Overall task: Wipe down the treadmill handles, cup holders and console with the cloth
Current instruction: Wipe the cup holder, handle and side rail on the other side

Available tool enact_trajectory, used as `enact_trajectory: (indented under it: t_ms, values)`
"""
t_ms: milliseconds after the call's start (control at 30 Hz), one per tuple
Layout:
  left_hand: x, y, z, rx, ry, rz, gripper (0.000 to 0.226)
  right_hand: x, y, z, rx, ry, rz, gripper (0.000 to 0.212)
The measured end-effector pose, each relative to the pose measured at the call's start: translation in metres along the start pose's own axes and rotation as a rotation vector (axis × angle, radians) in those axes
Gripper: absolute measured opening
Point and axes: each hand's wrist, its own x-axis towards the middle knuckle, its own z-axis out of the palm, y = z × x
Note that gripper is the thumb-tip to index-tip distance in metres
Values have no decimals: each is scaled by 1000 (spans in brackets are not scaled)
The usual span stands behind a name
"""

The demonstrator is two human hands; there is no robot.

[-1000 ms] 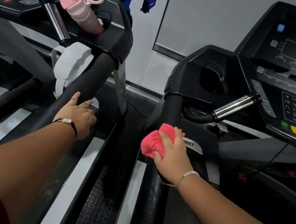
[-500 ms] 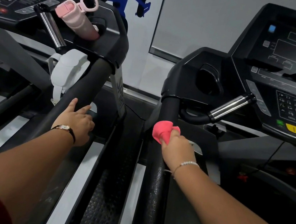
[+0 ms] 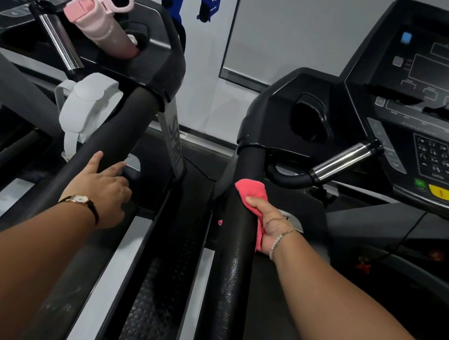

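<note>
The brand name SPIRIT is printed lengthwise in dark letters on the grey upright (image 3: 175, 140) of the left treadmill (image 3: 158, 55). It is repeated in small pale letters at the upper right of the console (image 3: 433, 91) of the right treadmill (image 3: 277, 105). On the silver badge (image 3: 293, 221) lower down, only a final T is seen. The keypad (image 3: 433, 157) figures are too blurred to be read.

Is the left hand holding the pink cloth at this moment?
No, the right hand grips the pink cloth against one black handle, while the left hand rests on the neighbouring treadmill's handle.
</note>
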Motion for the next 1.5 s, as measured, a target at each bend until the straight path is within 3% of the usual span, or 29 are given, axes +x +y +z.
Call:
enact_trajectory:
  t_ms: [133, 200, 267, 400, 500, 567, 667, 767, 833, 900, 967, 1067, 1167, 1267, 1333, 1500]
  values:
    - [-1, 0, -3, 23, -11, 15, 40, -1, -8, 14, -215, 198, -182, 54]
    - [-1, 1, -3, 36, -10, 16, 40, -5, -9, 24, -610, 397, -340, 67]
    - [-2, 1, -4, 36, -10, 12, 40, -18, 0, 36, -1036, 473, -434, 78]
    - [-2, 0, -4, 39, -16, 13, 40, -33, 19, 30, -1503, 305, -502, 77]
    - [-2, 0, -5, 36, -16, 11, 40, -36, 6, 25, -1543, 202, -439, 80]
    - [-2, 0, -4, 30, -17, 10, 40, -32, -3, 32, -1576, 255, -435, 67]
    - [-2, 0, -5, 32, -22, 4, 40, -26, -1, 58, -2034, 386, -466, 52]
    - [-2, 0, -5, 40, -26, 2, 39, -30, 26, 86, -2481, 217, -370, 48]
    - [-1, 0, -4, 48, -27, 2, 39, -32, 37, 97, -2607, 88, -235, 42]
    - [-2, 0, -4, 52, -30, -1, 39, -33, 36, 99, -2574, 73, -211, 37]
    - [-1, 0, -5, 48, -30, -5, 38, -35, 33, 89, -2419, 129, -353, 36]
    - [-1, -1, -4, 46, -34, -8, 36, -40, 35, 54, -1867, 323, -642, 43]
    - [-1, -1, -3, 44, -32, -6, 37, -44, 32, 30, -1311, 350, -581, 64]
    - [-1, -2, -4, 38, -33, -3, 37, -37, 24, 30, -1057, 432, -462, 78]
    - [-1, -2, -3, 34, -34, -6, 37, -33, 17, 30, -992, 474, -412, 78]
    - [0, -1, -3, 47, -33, -9, 37, -48, 13, 33, -1292, 502, -411, 65]
